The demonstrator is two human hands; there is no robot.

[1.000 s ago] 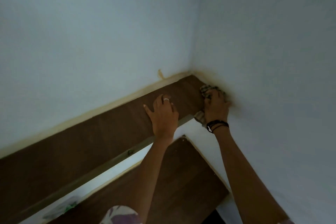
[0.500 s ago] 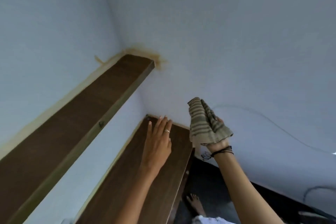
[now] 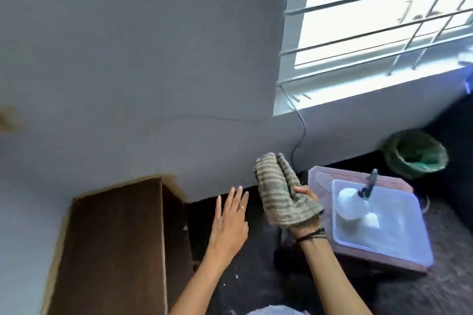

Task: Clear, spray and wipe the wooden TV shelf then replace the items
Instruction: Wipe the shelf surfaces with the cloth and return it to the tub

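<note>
The dark wooden shelf (image 3: 112, 245) fills the lower left, its end against the grey wall. My left hand (image 3: 229, 222) hovers flat and open just right of the shelf's end, above the dark floor. My right hand (image 3: 305, 212) is held up further right, shut on a striped grey-green cloth (image 3: 280, 192) that stands folded above the fingers. A white spray bottle (image 3: 352, 202) with a dark nozzle lies in a white tray (image 3: 399, 243) to the right of my right hand.
The tray rests on a reddish stool (image 3: 330, 176) on the dark floor. A green-lined bin (image 3: 416, 153) stands by the wall beyond it. A barred window (image 3: 378, 20) is at the upper right, with a cable (image 3: 302, 133) hanging down the wall.
The view has swung right, from the upper shelf corner to the stool and window. My right hand lifted the cloth off the shelf and carried it right; my left hand left the shelf.
</note>
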